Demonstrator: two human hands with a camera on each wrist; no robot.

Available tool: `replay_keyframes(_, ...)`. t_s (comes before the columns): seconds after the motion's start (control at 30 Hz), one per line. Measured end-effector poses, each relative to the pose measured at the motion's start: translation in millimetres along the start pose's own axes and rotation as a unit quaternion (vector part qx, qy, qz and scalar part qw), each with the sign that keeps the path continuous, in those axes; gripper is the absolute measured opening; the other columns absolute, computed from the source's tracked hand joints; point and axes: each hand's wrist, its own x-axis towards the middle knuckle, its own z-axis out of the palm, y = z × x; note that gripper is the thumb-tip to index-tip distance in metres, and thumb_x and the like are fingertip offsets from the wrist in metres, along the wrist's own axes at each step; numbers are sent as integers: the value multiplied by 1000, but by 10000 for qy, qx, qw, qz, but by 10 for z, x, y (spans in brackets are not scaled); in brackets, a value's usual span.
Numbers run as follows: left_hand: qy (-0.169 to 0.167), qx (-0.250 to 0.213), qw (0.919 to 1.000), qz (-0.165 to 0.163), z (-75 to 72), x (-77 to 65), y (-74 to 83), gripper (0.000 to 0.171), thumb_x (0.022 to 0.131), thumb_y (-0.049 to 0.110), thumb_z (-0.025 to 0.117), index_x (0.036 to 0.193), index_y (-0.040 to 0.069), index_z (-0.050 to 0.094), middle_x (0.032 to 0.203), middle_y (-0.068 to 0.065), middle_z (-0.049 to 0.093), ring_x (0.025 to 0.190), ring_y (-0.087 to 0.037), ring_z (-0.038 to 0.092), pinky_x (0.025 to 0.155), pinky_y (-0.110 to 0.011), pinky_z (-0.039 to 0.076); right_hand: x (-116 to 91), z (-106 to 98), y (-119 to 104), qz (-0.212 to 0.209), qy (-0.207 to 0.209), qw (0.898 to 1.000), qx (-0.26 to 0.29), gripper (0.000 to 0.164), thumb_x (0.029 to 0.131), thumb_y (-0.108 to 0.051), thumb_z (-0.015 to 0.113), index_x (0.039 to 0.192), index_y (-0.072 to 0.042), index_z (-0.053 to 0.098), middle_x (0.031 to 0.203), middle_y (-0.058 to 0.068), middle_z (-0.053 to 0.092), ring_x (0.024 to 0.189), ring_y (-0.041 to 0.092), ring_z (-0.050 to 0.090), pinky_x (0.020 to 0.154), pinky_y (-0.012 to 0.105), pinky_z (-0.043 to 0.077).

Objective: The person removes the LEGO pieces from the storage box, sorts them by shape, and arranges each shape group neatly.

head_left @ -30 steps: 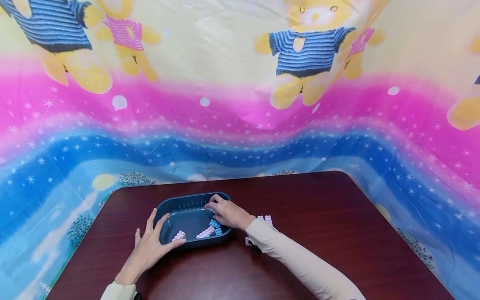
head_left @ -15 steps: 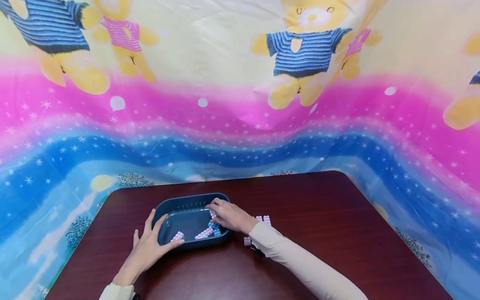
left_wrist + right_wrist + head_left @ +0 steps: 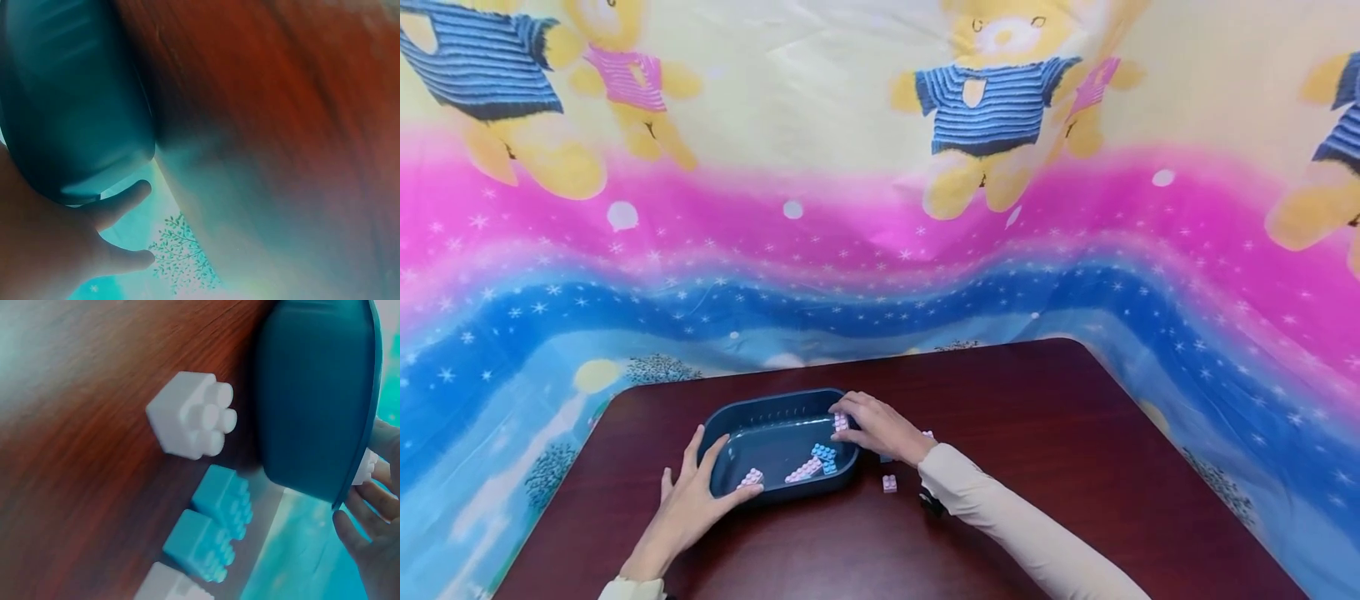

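Observation:
In the head view my right hand [image 3: 880, 427] pinches a pink toy building brick [image 3: 840, 422] at the right end of a dark blue-grey plastic tray [image 3: 760, 403]. The right wrist view shows part of that brick between fingers and thumb, behind the tray's rim. My left hand [image 3: 685, 504] rests against the tray's left end, thumb along the near rim and fingers spread and fairly straight. Inside the tray lie a pink brick [image 3: 751, 477] near the left thumb, a longer pink piece [image 3: 803, 470], and blue bricks [image 3: 824, 457] beside it.
Right of the tray, a small pink brick [image 3: 890, 483] stands on the dark red-brown table [image 3: 1000, 417]. The right wrist view shows blue bricks [image 3: 199, 545] near it and another pale brick [image 3: 169, 586]. A bear-print cloth [image 3: 850, 250] hangs behind the table.
My right hand has moved slightly right, toward the tray's right rim, with the pink brick now showing in its fingers. The blue bricks in the tray are less covered. My left hand keeps its place.

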Motion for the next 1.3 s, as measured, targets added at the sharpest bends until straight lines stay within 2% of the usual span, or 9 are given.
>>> replay_keyframes(0.13, -28, -32, 10000, -8, 5, -5, -13, 108, 88, 65, 76, 165, 7, 28, 172, -30, -4, 145, -65, 29, 111, -87, -1, -53, -28, 20, 244, -12, 9985, 487, 44, 104, -26, 71, 141, -4, 64, 136, 8, 64, 125, 22, 61, 109, 38, 51)
replay_keyframes(0.27, 12, -25, 10000, 2, 10, 4, -18, 109, 87, 66, 76, 165, 7, 28, 172, -29, -4, 146, -64, 28, 111, -87, -1, -110, -77, 37, 407, 126, 9921, 1182, 44, 103, -24, 72, 143, -6, 64, 139, 9, 63, 129, 24, 60, 111, 43, 50)
replay_keyframes(0.37, 4, -14, 10000, -20, 17, 6, -23, 109, 87, 66, 76, 165, 7, 28, 172, -29, -5, 146, -64, 27, 111, -87, -1, -158, -102, 73, 429, 221, 9881, 1463, 45, 103, -24, 72, 143, -5, 65, 139, 9, 64, 130, 25, 60, 110, 45, 50)
replay_keyframes(0.5, -24, -15, 10000, -16, 20, 4, -27, 109, 88, 66, 76, 165, 7, 28, 172, -29, -5, 146, -65, 27, 111, -87, 0, -233, -109, 158, 455, 272, 9872, 1507, 46, 102, -25, 74, 141, -2, 65, 136, 9, 65, 127, 26, 61, 108, 48, 52)
replay_keyframes(0.77, 4, -41, 10000, -25, 4, -1, -34, 109, 88, 66, 76, 165, 7, 27, 172, -30, -4, 145, -65, 28, 111, -87, 0, -364, -133, 316, 760, 256, 9869, 1403, 45, 98, -20, 78, 139, -5, 68, 134, 9, 67, 118, 25, 63, 101, 43, 57)
replay_keyframes(1.0, -31, -24, 10000, -80, 14, 0, -25, 110, 87, 67, 76, 165, 7, 27, 172, -30, -5, 146, -64, 26, 111, -87, 0, -465, -142, 409, 969, 151, 9868, 1290, 43, 94, -22, 83, 133, -6, 72, 133, 8, 70, 116, 24, 63, 101, 44, 57)
replay_keyframes(1.3, -84, -53, 9999, -99, -3, 0, -5, 110, 88, 66, 76, 166, 7, 26, 172, -30, -7, 147, -64, 23, 112, -86, -2, -599, -163, 530, 1125, 178, 9864, 1186, 40, 94, -16, 84, 131, -7, 73, 129, 8, 71, 108, 21, 63, 92, 37, 60)
